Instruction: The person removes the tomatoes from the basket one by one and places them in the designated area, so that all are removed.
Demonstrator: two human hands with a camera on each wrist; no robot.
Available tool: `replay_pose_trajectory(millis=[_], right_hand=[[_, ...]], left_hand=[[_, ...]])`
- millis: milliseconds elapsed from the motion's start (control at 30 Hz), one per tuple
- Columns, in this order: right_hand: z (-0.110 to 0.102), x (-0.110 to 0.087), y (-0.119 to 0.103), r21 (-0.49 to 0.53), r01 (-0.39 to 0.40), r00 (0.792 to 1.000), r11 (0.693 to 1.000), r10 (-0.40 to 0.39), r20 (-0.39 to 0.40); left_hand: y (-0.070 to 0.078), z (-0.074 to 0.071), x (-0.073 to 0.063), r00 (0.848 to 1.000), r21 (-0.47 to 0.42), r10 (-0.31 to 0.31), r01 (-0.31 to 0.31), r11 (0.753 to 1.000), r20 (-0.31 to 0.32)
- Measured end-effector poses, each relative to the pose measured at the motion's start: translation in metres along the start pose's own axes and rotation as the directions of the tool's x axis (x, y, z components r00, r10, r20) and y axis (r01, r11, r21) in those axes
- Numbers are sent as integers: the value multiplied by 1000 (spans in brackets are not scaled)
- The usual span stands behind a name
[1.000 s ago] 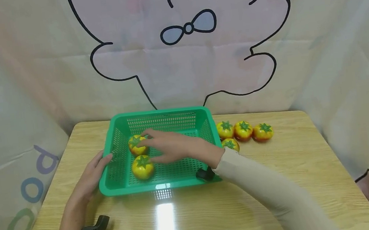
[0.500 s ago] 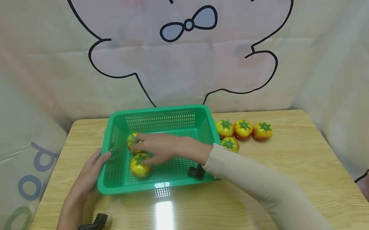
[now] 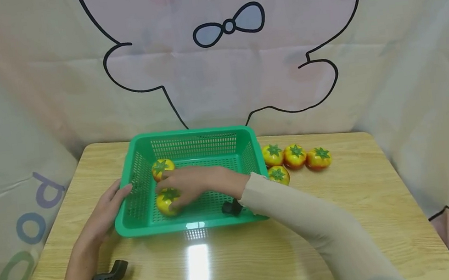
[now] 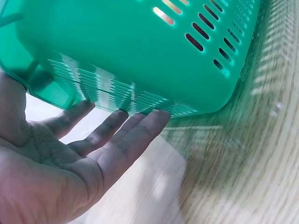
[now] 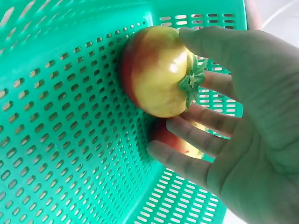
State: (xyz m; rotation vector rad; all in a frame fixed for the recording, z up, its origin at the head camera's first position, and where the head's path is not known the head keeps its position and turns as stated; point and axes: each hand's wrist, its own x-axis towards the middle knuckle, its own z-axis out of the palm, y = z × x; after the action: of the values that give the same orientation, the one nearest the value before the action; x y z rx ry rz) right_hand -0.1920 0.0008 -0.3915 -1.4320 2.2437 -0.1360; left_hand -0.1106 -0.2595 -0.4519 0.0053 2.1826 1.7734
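A green perforated plastic basket (image 3: 151,230) stands on the table with two yellow-red tomatoes with green leafy tops inside, at its left. My right hand (image 3: 192,183) reaches in over the right side and grips the nearer tomato (image 3: 164,207). In the right wrist view, the thumb touches one side of this tomato (image 5: 154,70) and the fingers (image 5: 212,119) lie along the other. Behind those fingers sits the farther tomato (image 5: 170,138), partly hidden. My left hand (image 3: 105,211) holds the basket's left side, thumb over the rim, fingertips (image 4: 156,119) against the outer wall.
Several more tomatoes (image 3: 294,156) sit close together on the wooden table (image 3: 340,210), just right of the basket. A patterned cloth (image 3: 217,80) hangs behind the table and along both sides. Black bands (image 3: 107,278) with cameras are on the wrists.
My right hand has come down and toward the front, from above both tomatoes onto the nearer one, uncovering the farther one. My left hand has stayed on the basket. The head view has tilted slightly.
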Motion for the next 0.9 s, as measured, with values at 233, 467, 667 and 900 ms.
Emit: replay_pose_trajectory(millis=[233,467,667,900], right_hand=[[4,2,-2,18,-19,1000,1000,19,14],[6,6,-5,-5,18,1000,1000,-19,-23],[7,8,-2,-22,34,999,999,-35,-31],[6,4,0,-18,66,997,998,-67,-40]], left_hand=[[0,0,3,1000,-10,-2,2,1000,11],[0,-1,0,1000,-4,0,1,1000,17],[1,-2,0,1000,-18,4,-3,1000,25],[-1,-2,0,1000,-4,-4,4,1000,13]])
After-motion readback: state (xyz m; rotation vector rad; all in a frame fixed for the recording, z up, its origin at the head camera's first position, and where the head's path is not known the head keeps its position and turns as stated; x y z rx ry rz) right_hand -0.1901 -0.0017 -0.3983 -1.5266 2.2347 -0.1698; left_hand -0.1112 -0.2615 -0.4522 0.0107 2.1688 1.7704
